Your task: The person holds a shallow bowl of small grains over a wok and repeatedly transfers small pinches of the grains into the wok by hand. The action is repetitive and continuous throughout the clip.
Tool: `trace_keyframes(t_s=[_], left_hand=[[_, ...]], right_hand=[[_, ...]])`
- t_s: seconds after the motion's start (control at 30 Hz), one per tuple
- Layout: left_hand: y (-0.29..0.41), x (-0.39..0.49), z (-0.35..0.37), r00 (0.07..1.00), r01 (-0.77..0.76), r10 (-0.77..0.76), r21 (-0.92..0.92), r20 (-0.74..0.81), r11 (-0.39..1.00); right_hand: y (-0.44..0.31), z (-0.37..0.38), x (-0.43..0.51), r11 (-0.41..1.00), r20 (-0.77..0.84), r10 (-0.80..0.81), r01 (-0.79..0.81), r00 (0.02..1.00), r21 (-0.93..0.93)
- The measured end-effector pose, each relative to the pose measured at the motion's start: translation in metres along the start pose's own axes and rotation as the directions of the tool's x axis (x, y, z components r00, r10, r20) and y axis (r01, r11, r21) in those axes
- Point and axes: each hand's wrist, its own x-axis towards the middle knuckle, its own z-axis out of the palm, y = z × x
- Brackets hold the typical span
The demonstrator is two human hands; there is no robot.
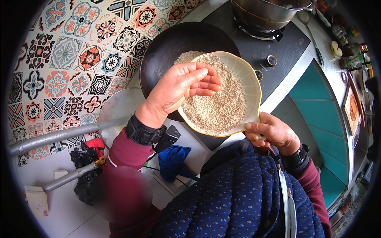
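Note:
A cream ladle-like bowl with a yellow rim holds many small pale tan grains. My right hand grips its short handle at the lower right. Over the left part of the bowl is my left hand, fingers loosely curled and slightly apart, thumb near the index finger; a few grains seem to cling to the fingers, and nothing else shows in it. Behind and partly under the bowl stands a large dark wok, with more grains lying in it, partly hidden by the bowl and hand.
A steel pot sits on the far burner of the black cooktop. A glass lid leans left of the wok, near metal pipes. At right are a long-handled spoon, a cut apple and a chopping board.

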Motion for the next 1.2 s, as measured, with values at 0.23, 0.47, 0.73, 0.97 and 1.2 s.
trace_keyframes(t_s=[0.23,0.47,0.73,0.97,1.2], left_hand=[[-0.002,0.001,-0.002,1.000,0.023,-0.023,-0.085,0.005,0.996],[-0.005,0.003,-0.001,0.999,-0.025,0.021,-0.079,-0.050,0.997],[0.000,0.003,-0.002,0.987,-0.002,0.002,-0.001,-0.159,1.000],[-0.007,-0.002,0.012,0.799,-0.254,0.584,0.799,-0.144,0.544],[0.001,-0.003,0.002,0.733,-0.260,0.621,0.958,0.277,-0.120]], right_hand=[[-0.004,0.007,-0.002,0.999,-0.028,-0.036,0.037,0.999,0.013],[-0.003,0.003,0.000,1.000,0.020,-0.030,0.030,0.999,-0.004],[-0.004,0.004,-0.001,0.999,-0.010,-0.037,0.036,0.999,-0.003],[-0.002,0.003,0.001,0.999,-0.011,-0.046,0.046,0.999,-0.004],[-0.003,0.001,-0.002,1.000,-0.029,0.005,-0.006,1.000,-0.021]])
